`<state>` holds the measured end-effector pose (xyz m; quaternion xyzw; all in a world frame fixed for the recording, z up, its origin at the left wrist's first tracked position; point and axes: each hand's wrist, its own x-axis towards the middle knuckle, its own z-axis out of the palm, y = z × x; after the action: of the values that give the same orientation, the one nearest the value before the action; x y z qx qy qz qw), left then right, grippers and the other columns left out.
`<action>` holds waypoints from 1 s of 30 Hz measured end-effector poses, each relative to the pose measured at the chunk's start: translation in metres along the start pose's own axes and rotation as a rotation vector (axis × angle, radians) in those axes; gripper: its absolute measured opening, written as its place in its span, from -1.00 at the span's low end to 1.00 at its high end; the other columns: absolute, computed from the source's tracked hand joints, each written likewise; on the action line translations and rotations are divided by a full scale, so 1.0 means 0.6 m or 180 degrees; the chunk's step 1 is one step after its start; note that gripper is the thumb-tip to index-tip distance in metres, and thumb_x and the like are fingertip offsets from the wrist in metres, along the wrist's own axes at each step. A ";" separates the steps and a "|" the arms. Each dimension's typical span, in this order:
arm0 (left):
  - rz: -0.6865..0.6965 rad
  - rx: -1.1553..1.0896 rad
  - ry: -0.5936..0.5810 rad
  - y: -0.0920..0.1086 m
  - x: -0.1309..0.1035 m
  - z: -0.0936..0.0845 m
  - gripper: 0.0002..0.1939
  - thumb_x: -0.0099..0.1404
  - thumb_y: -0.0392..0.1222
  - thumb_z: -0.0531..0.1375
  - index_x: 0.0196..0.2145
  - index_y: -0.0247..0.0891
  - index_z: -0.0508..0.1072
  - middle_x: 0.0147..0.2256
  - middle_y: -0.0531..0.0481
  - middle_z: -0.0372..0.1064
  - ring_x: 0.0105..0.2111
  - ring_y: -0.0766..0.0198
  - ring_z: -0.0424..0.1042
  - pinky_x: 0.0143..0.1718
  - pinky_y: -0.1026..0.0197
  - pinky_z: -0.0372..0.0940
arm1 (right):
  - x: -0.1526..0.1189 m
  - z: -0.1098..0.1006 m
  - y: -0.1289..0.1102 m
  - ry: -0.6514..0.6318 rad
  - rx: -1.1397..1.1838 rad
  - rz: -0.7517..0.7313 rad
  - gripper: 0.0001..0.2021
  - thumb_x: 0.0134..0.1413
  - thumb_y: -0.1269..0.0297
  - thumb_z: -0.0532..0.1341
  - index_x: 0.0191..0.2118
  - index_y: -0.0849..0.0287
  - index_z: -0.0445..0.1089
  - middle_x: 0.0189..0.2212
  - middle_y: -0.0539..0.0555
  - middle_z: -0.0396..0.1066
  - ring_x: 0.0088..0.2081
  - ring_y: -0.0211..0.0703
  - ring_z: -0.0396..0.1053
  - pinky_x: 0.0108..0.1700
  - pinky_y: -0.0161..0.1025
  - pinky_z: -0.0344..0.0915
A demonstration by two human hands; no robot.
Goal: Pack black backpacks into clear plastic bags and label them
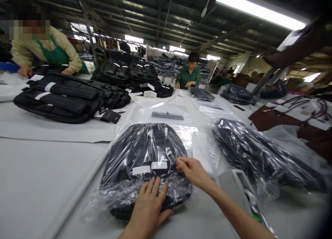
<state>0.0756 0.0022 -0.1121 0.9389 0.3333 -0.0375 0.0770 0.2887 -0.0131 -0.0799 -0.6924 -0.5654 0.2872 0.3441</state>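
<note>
A black backpack in a clear plastic bag lies on the table right in front of me. Two white strips show on its straps through the film. My left hand rests flat on the bag's near part with its fingers spread. At the right side of the backpack, my right hand has thumb and fingertips pinched together against the film. Whatever is between those fingertips is too small to make out.
Black backpacks with a dark tag lie at the left. Plastic-wrapped bags and brown handbags are at the right. A tape dispenser stands near my right forearm. Two co-workers stand across the tables.
</note>
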 end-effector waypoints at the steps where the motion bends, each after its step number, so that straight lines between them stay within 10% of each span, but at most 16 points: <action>1: 0.0026 0.0032 0.0045 0.000 -0.001 0.001 -0.29 0.15 0.15 0.18 0.19 -0.14 0.17 0.19 -0.30 0.07 0.16 -0.17 0.11 0.08 -0.19 0.10 | -0.014 -0.042 0.010 0.0264 0.0164 0.0086 -0.62 0.16 0.07 0.00 -0.29 0.20 0.47 -0.41 0.04 0.50 -0.37 -0.15 0.41 -0.33 -0.30 0.25; 5: 0.0053 0.0246 0.0293 -0.004 0.005 0.011 -0.41 0.21 0.07 0.12 0.16 -0.14 0.24 0.16 -0.29 0.14 0.14 -0.14 0.16 0.06 -0.14 0.11 | -0.147 -0.200 0.089 0.1419 0.0041 0.0825 -0.53 0.02 -0.06 0.10 -0.17 0.26 0.47 -0.23 0.14 0.50 -0.20 -0.02 0.40 -0.16 -0.21 0.26; 8: 0.0131 0.0366 0.0435 -0.012 0.016 0.025 -0.45 0.20 0.06 0.10 0.13 -0.13 0.29 0.14 -0.28 0.17 0.13 -0.15 0.18 0.05 -0.13 0.11 | -0.268 -0.240 0.159 0.1537 0.0043 0.1618 -0.51 -0.11 -0.11 0.16 -0.31 0.27 0.51 -0.34 0.12 0.51 -0.24 0.03 0.39 -0.19 -0.18 0.24; 17: 0.0224 0.0487 0.0711 -0.028 0.018 0.051 -0.44 0.18 0.08 0.08 0.12 -0.10 0.28 0.12 -0.28 0.22 0.10 -0.16 0.21 0.02 -0.13 0.12 | -0.327 -0.174 0.216 0.1036 0.1014 0.2266 -0.56 -0.25 -0.10 0.26 -0.51 0.26 0.50 -0.66 0.00 0.36 -0.55 -0.24 0.24 -0.42 -0.29 0.14; 30: 0.0330 0.0400 0.0917 -0.036 0.020 0.066 -0.47 0.21 0.03 0.05 0.12 -0.14 0.30 0.10 -0.30 0.24 0.09 -0.17 0.21 0.04 -0.12 0.07 | -0.437 -0.160 0.185 0.1809 0.0921 0.2085 -0.60 -0.29 -0.08 0.30 -0.57 0.24 0.50 -0.25 0.16 0.42 -0.25 -0.05 0.35 -0.22 -0.23 0.25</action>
<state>0.0705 0.0193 -0.1550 0.9535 0.2891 0.0808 -0.0286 0.3780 -0.2984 -0.1091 -0.8308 -0.1539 0.2555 0.4698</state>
